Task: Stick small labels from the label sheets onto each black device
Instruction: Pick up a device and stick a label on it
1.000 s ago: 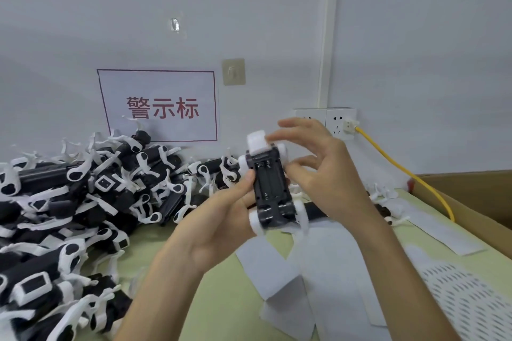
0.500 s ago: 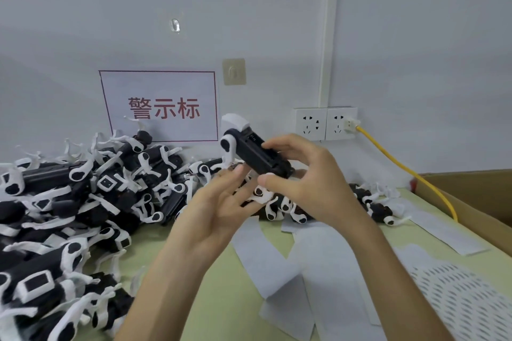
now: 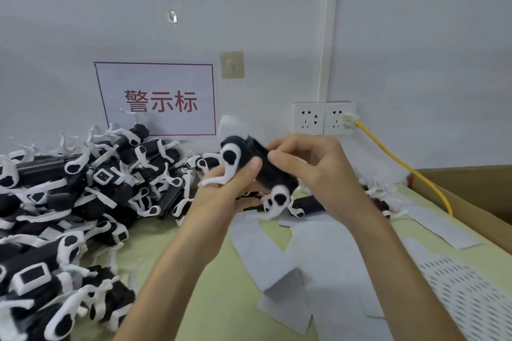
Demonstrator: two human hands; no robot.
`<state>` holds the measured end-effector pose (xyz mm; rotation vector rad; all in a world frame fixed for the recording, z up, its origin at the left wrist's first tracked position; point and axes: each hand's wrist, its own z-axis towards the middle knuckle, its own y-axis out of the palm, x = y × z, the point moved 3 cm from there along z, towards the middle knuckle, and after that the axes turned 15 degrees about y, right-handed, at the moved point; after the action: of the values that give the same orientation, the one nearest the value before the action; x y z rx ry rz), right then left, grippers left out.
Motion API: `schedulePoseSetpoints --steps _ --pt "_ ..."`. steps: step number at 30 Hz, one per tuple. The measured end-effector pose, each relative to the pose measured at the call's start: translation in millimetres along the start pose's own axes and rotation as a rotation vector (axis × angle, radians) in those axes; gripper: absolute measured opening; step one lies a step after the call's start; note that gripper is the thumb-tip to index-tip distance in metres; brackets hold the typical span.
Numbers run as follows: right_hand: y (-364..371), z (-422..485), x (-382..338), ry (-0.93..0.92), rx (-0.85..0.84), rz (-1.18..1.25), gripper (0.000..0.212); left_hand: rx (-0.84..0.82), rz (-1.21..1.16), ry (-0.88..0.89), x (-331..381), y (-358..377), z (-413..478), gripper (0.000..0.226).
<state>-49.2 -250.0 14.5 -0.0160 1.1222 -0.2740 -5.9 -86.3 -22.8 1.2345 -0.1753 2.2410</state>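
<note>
I hold one black device (image 3: 259,165) with white clips up above the table, lying slanted from upper left to lower right. My left hand (image 3: 224,196) cradles it from below, thumb on its near side. My right hand (image 3: 313,171) grips its right end with curled fingers and thumb. A big pile of black devices (image 3: 72,202) with white straps covers the left of the green table (image 3: 194,285). Label sheets (image 3: 291,257) lie under my forearms, and a perforated label sheet (image 3: 465,293) lies at the right. No label shows on my fingers.
More devices (image 3: 307,207) lie behind my hands near the wall. A cardboard box (image 3: 476,196) stands at the right edge. A yellow cable (image 3: 399,163) runs from the wall sockets (image 3: 324,117) down into the box. A white sign (image 3: 158,99) hangs on the wall.
The device was upright with its open back toward me; both hands have since turned it onto its side and lowered it, the motion blurring it now.
</note>
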Motion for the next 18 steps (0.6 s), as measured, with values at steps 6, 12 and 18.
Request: schedulePoseSetpoints --steps 6,12,18 --pt "16 0 2 -0.017 0.069 -0.069 0.024 0.138 0.148 0.095 3 0 2 0.054" --pt "19 1 8 0.026 0.144 -0.138 0.064 -0.052 0.239 0.059 8 0 1 0.034" --pt "-3 2 43 0.270 -0.333 -0.538 0.010 0.264 0.083 -0.055 8 -15 3 0.031"
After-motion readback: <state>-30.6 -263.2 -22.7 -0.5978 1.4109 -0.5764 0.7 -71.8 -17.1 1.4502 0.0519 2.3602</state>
